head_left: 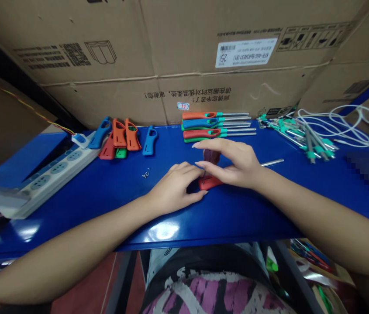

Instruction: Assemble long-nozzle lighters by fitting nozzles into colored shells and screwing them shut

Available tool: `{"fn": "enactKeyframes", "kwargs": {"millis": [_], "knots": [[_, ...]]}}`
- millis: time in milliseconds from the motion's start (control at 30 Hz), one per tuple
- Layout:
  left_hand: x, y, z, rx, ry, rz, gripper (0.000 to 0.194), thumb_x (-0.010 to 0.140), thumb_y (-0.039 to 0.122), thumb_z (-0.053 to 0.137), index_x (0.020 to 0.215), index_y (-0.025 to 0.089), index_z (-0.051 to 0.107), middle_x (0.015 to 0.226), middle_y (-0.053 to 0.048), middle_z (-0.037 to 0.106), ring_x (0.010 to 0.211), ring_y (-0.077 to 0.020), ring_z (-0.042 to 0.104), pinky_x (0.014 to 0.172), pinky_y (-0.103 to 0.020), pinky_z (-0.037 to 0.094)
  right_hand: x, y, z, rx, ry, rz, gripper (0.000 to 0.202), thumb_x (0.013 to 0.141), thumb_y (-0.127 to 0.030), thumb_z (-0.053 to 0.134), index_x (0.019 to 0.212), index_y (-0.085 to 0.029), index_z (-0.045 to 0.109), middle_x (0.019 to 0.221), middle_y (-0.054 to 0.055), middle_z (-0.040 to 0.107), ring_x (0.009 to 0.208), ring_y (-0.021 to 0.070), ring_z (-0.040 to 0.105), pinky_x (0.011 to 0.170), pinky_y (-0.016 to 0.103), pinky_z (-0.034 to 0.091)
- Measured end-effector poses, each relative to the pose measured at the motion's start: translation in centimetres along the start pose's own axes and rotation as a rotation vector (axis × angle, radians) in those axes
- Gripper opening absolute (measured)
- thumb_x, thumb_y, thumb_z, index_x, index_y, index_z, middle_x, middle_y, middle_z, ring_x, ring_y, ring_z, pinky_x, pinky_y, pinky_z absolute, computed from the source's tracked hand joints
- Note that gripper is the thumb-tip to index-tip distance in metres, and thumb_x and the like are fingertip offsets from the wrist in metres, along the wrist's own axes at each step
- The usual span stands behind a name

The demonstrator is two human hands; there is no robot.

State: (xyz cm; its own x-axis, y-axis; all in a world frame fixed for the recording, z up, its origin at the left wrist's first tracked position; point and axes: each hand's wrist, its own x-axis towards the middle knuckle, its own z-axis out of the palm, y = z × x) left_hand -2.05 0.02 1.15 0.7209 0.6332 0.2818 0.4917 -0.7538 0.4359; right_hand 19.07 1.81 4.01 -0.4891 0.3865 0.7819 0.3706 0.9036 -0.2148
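Observation:
A red lighter (213,182) lies flat on the blue table (105,196), its metal tube (273,163) sticking out to the right from under my right hand. My left hand (176,185) rests at the lighter's left end, thumb and fingers on both sides of it. Above the lighter, my right hand (236,163) is closed around a dark screwdriver (208,158), held upright with its tip on the red handle. Small screws (146,174) lie on the table to the left of my left hand.
Assembled lighters (204,134) lie stacked behind my hands. Loose handle shells (118,135) and a power strip (56,174) are at the left. Metal tubes with green parts (302,135) and a white cable (361,120) lie at the right. A cardboard box (122,96) stands behind.

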Motion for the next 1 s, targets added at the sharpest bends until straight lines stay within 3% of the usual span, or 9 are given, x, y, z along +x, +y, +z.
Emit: {"fn": "enactKeyframes", "kwargs": {"millis": [133, 300, 467, 567, 633, 733, 833, 900, 1000], "knots": [[-0.01, 0.01, -0.04, 0.007, -0.002, 0.000, 0.030, 0.089, 0.032, 0.069, 0.114, 0.019, 0.061, 0.115, -0.008, 0.069, 0.110, -0.0280, 0.061, 0.099, -0.047, 0.045, 0.15, -0.22, -0.21, 0.043, -0.040, 0.004, 0.034, 0.093, -0.024, 0.062, 0.127, -0.021, 0.060, 0.095, 0.000, 0.072, 0.070, 0.0107, 0.066, 0.070, 0.023, 0.056], [0.11, 0.13, -0.16, 0.004, -0.021, -0.014, 0.020, 0.090, 0.033, 0.067, 0.102, 0.019, 0.061, 0.104, -0.006, 0.069, 0.102, -0.0257, 0.062, 0.093, -0.043, 0.046, 0.54, -0.50, -0.28, 0.159, -0.115, 0.078, 0.038, 0.095, -0.015, 0.052, 0.133, -0.018, 0.057, 0.108, 0.004, 0.071, 0.083, 0.0120, 0.067, 0.078, 0.026, 0.057], [0.07, 0.06, -0.12, -0.005, -0.020, -0.010, 0.022, 0.089, 0.033, 0.068, 0.105, 0.019, 0.061, 0.109, -0.007, 0.069, 0.106, -0.0267, 0.061, 0.094, -0.043, 0.045, 0.49, 0.15, -0.28, -0.053, -0.030, 0.011, 0.027, 0.092, -0.031, 0.067, 0.117, -0.019, 0.065, 0.093, 0.003, 0.074, 0.074, 0.0138, 0.068, 0.070, 0.025, 0.056], [0.05, 0.01, -0.13, -0.005, -0.016, -0.003, 0.020, 0.090, 0.033, 0.068, 0.102, 0.020, 0.060, 0.107, -0.005, 0.069, 0.104, -0.0257, 0.061, 0.093, -0.042, 0.045, 0.66, 0.03, -0.48, -0.120, -0.064, -0.082, 0.027, 0.098, -0.028, 0.058, 0.123, -0.019, 0.063, 0.105, 0.006, 0.075, 0.094, 0.0178, 0.072, 0.081, 0.028, 0.057], [0.10, 0.02, -0.16, -0.009, -0.017, -0.002, 0.018, 0.090, 0.032, 0.068, 0.100, 0.020, 0.060, 0.104, -0.004, 0.068, 0.101, -0.0243, 0.061, 0.091, -0.040, 0.046, 0.87, -0.33, -0.53, -0.023, -0.112, -0.045, 0.034, 0.101, -0.020, 0.045, 0.132, -0.018, 0.058, 0.116, 0.007, 0.073, 0.103, 0.0163, 0.070, 0.087, 0.028, 0.057], [0.17, 0.03, -0.14, -0.016, -0.022, -0.001, 0.018, 0.090, 0.031, 0.068, 0.101, 0.020, 0.060, 0.104, -0.004, 0.068, 0.101, -0.0239, 0.061, 0.092, -0.040, 0.046, 0.93, -0.62, -0.42, 0.069, -0.080, 0.037, 0.031, 0.102, -0.019, 0.046, 0.129, -0.018, 0.060, 0.103, 0.004, 0.075, 0.090, 0.0124, 0.071, 0.083, 0.025, 0.057], [0.16, 0.00, -0.08, -0.018, -0.024, -0.002, 0.020, 0.090, 0.032, 0.068, 0.105, 0.020, 0.060, 0.109, -0.005, 0.068, 0.106, -0.0251, 0.060, 0.095, -0.042, 0.045, 0.65, -0.20, -0.39, -0.117, -0.010, -0.045, 0.022, 0.096, -0.029, 0.062, 0.115, -0.018, 0.066, 0.091, 0.003, 0.075, 0.078, 0.0138, 0.071, 0.073, 0.024, 0.056], [0.14, 0.00, -0.07, -0.018, -0.021, 0.003, 0.021, 0.090, 0.031, 0.068, 0.105, 0.020, 0.060, 0.110, -0.005, 0.068, 0.107, -0.0250, 0.060, 0.095, -0.042, 0.045, 0.53, 0.10, -0.46, -0.223, -0.004, -0.131, 0.023, 0.094, -0.031, 0.064, 0.112, -0.017, 0.067, 0.092, 0.005, 0.076, 0.078, 0.0157, 0.071, 0.071, 0.025, 0.055], [0.12, 0.04, -0.11, -0.022, -0.024, 0.002, 0.019, 0.090, 0.031, 0.068, 0.103, 0.020, 0.059, 0.105, -0.004, 0.068, 0.102, -0.0234, 0.061, 0.093, -0.041, 0.046, 0.73, 0.02, -0.42, -0.075, -0.054, -0.089, 0.026, 0.100, -0.020, 0.049, 0.123, -0.016, 0.063, 0.104, 0.007, 0.075, 0.090, 0.0151, 0.071, 0.079, 0.026, 0.056]]}}
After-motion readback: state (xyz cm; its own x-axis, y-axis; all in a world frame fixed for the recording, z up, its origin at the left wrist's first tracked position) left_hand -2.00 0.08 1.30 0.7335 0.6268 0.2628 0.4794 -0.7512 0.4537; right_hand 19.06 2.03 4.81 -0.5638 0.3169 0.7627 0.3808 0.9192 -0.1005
